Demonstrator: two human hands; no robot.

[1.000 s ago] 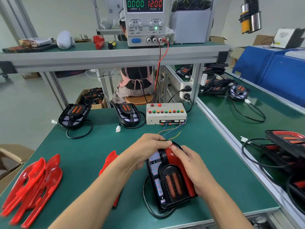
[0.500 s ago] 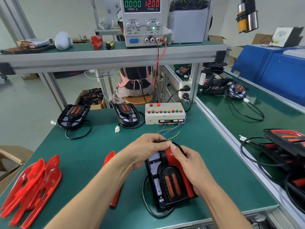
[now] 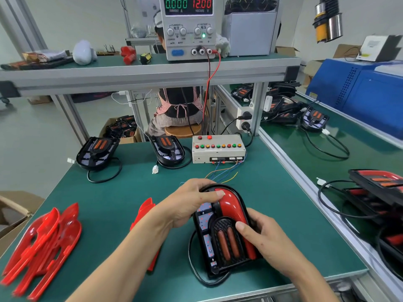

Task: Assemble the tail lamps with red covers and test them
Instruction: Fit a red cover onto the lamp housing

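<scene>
A black tail lamp lies on the green mat near the front edge, with a red cover seated along its right side. My left hand curls over the lamp's top end, thumb pressing the cover's tip. My right hand grips the lamp's right flank, thumb on the cover beside the ribbed centre piece. A loose red cover lies partly under my left forearm. Several more red covers are piled at the left. Two bare lamps sit at the back beside the test box.
A power supply reading 12.00 V stands on the shelf, its red lead dropping toward the test box. Coloured wires trail from the box toward the lamp. Finished lamps and cables crowd the right bench. A person sits behind the bench.
My right hand slid down the lamp's right side from the top to near the ribbed centre. My left hand stayed on the top end.
</scene>
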